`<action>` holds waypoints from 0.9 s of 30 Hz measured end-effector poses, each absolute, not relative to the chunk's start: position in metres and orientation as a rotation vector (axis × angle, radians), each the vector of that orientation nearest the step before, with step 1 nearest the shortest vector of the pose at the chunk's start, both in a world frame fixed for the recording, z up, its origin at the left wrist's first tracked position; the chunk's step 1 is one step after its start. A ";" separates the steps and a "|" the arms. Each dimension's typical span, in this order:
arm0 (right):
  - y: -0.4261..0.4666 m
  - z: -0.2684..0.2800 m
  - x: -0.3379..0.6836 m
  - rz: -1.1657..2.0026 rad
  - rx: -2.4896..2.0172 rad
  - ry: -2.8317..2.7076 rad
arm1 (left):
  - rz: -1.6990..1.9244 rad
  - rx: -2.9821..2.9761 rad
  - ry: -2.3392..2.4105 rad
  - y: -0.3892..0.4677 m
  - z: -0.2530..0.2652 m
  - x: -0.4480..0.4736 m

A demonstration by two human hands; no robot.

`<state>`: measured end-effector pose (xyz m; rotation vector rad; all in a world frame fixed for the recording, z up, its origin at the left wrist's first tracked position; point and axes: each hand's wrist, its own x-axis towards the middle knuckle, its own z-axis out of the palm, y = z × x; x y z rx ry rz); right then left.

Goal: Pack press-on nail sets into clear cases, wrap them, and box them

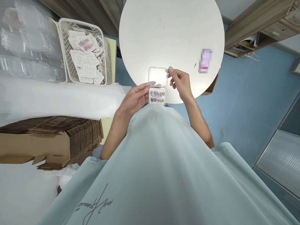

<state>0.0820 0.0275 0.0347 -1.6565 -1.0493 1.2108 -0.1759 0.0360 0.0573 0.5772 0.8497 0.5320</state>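
A small clear plastic box [157, 95] is held at the near edge of the round table, its hinged lid [158, 76] swung up and away from me. In its lower half lie two rows of small patterned pieces on a white card; they look like press-on nails. My left hand [135, 99] grips the box from the left, fingers reaching behind it near the hinge. At the lid's upper right corner, the thumb and fingers of my right hand [180, 82] are pinched on the lid's edge.
A white round table [171, 34] bears a blurred purple item [205, 61] at right. On the left stand a white basket [106, 67] of printed cards, another container of clear plastic boxes [35, 40], white sheets [65, 98] and stacked folded cardboard boxes [84, 137].
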 end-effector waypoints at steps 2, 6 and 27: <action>0.029 0.037 0.078 1.235 -1.643 -1.006 | 0.517 0.572 0.852 0.035 0.057 -0.176; 0.030 0.038 0.075 1.249 -1.624 -0.969 | 0.508 0.571 0.856 0.033 0.055 -0.178; -0.037 0.092 0.065 1.237 -1.463 -1.391 | 0.588 0.571 0.951 0.039 0.058 -0.172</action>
